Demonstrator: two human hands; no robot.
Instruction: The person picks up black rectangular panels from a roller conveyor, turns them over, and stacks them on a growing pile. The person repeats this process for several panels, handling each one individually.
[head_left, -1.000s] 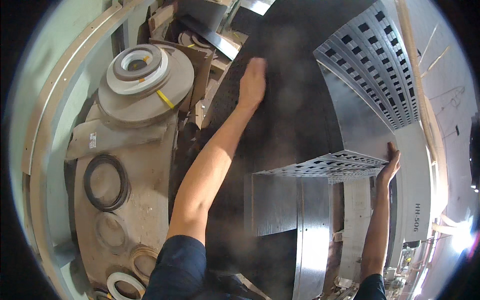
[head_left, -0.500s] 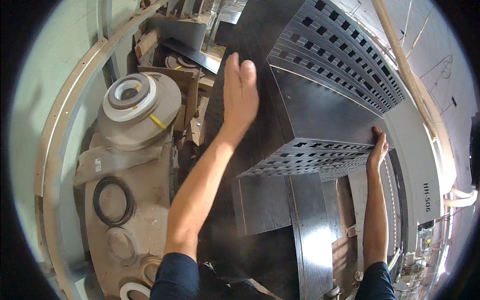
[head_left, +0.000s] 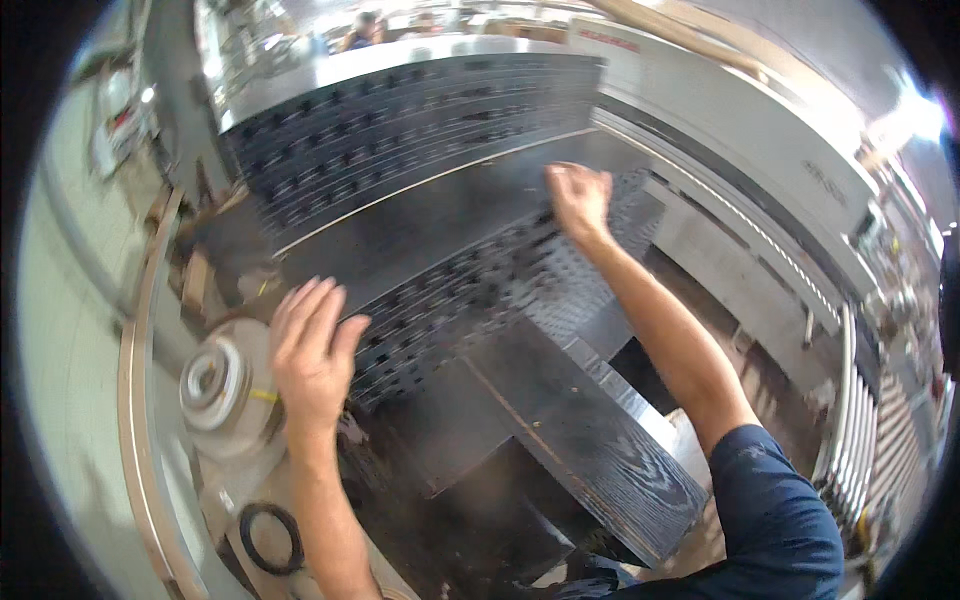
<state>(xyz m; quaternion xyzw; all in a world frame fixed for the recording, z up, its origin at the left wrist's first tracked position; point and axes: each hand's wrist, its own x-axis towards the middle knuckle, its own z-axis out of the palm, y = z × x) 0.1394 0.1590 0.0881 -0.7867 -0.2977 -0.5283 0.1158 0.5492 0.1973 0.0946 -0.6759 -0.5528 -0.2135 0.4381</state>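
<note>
Dark boards point(head_left: 440, 220) are lying in a stack in the middle, right in front of the person. The front side of the stack is showing lots of little dark holes in rows. Another, taller stack point(head_left: 420, 125) is standing just behind it, and it is showing rows of holes too.

The person is reaching out with both hands. The left hand point(head_left: 315, 350) is spreading its fingers, with the thumb sticking out, near the left end of the boards. It is not holding anything, and I cannot tell if it is touching them. The right hand point(head_left: 580, 200) is bending its fingers near the right end of the boards. I cannot tell if it is pressing or pinching anything.

A board with wavy wood lines point(head_left: 600, 440) is lying lower down, closer to the person. A big pale machine point(head_left: 730, 120) is standing on the right, and long rollers point(head_left: 850, 410) are sitting near it. On the left, a pile of rings point(head_left: 225, 395) is resting near a black ring point(head_left: 247, 535), which is lying flat on a brown tabletop point(head_left: 262, 486).
</note>
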